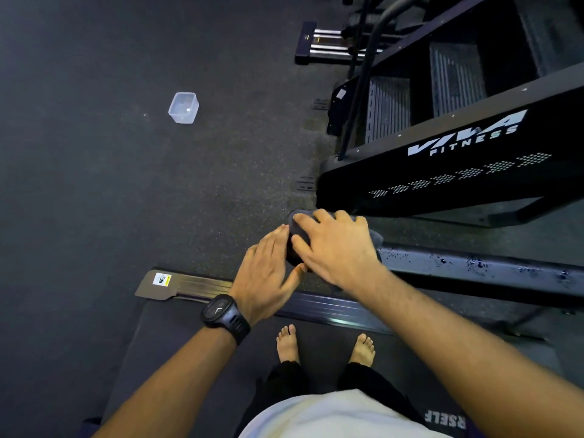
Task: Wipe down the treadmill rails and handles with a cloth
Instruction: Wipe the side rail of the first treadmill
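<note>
A dark grey cloth point(297, 238) is wrapped over the end of the treadmill's black handrail point(480, 267), which runs off to the right and carries wet drops. My right hand point(335, 248) presses on top of the cloth, fingers curled over the rail end. My left hand point(268, 273), with a black watch on its wrist, rests flat against the cloth's left side, fingers together. I stand barefoot on the treadmill belt point(177, 336) below.
A clear plastic tub point(183, 107) sits on the dark rubber floor to the upper left. A black stair-climber marked VIVA FITNESS point(467, 137) stands close beyond the rail on the right. The treadmill's side foot rail point(196, 284) runs under my hands.
</note>
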Demonstrator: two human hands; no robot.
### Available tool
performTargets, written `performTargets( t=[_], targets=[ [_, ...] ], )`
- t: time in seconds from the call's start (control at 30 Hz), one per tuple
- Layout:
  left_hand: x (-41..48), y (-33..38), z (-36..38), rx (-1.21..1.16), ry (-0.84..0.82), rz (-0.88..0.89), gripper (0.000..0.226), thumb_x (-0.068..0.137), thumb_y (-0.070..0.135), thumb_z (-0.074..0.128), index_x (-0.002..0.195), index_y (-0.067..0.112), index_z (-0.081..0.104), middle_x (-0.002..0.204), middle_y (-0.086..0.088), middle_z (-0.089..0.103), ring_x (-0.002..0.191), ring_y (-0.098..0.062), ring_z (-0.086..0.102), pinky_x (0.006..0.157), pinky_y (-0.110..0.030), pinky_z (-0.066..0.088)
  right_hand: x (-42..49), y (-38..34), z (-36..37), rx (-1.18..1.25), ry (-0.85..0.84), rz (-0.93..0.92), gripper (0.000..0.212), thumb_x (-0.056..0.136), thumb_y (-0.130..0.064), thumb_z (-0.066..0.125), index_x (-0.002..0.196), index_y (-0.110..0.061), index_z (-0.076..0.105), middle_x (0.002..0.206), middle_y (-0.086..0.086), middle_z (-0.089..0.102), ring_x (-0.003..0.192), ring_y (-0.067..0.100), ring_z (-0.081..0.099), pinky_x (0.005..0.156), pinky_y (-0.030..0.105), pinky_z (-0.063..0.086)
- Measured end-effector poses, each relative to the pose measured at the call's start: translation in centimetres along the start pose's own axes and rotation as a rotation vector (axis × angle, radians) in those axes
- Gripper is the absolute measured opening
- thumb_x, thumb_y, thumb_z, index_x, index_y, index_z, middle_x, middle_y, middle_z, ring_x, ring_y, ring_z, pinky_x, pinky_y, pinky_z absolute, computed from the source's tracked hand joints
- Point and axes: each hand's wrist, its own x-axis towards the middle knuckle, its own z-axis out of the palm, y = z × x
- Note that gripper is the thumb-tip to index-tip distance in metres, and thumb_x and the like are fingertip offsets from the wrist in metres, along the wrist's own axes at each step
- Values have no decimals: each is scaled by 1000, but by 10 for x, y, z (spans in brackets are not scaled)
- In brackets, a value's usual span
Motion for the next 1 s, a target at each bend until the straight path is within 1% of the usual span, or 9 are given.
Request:
performTargets(
  t=[0.07,0.13,0.3,0.4,0.53,0.73,0.87,0.93,1.0],
  targets=[
    [2,2,1,0,14,-4,73,94,52,36,151,8,30,153,-7,41,141,-20,38,108,-42,40,5,11,-7,27,-94,113,46,101,-52,29,135,-30,50,123,4,62,110,34,59,86,51,46],
    [1,3,2,-15,16,-12,71,95,52,35,152,8,30,153,-7,41,141,-20,37,108,-41,40,-15,13,-1,-54,-25,209,45,101,-51,30,129,-27,54,121,6,62,107,34,58,85,50,44],
    [0,-2,5,-37,4,-25,71,95,47,32,151,3,31,151,-14,43,139,-23,39,111,-44,39,-27,-12,18,-7,158,-24,55,99,-53,36,146,-27,50,144,7,55,116,34,55,88,50,44],
    [-1,-7,8,-32,-16,-57,76,95,53,34,152,3,29,153,-12,41,141,-25,39,111,-46,38,1,-11,7,-36,26,-26,54,101,-55,32,147,-28,44,139,5,56,116,34,55,88,50,46],
    [-2,-4,7,-31,7,-38,73,93,53,39,150,9,32,150,-8,43,137,-23,41,107,-44,42,-13,8,-3,-51,-59,252,46,101,-52,30,130,-24,51,122,6,60,110,34,55,85,51,44],
    [1,2,2,-92,42,-18,74,90,49,47,151,9,32,148,-5,46,133,-22,46,103,-41,44,-4,-2,1,45,9,5,51,98,-54,35,141,-31,50,127,0,63,113,31,58,88,50,45],
    [2,4,3,-42,32,-32,75,92,54,40,152,9,31,152,-6,41,139,-21,40,108,-41,41,14,21,-12,150,-215,199,44,99,-53,30,123,-27,56,121,6,64,111,34,60,90,51,49],
    [3,4,1,-14,28,-10,73,94,52,40,152,9,32,153,-6,41,139,-21,39,108,-40,41,-6,22,-7,21,-139,299,45,99,-53,30,123,-25,55,120,6,62,110,34,57,87,50,44],
    [4,5,1,0,27,17,71,94,48,41,151,8,33,152,-8,42,139,-21,40,108,-40,42,-26,9,1,-75,31,226,47,97,-53,36,129,-24,55,121,4,62,108,32,56,85,49,43]
  ],
)
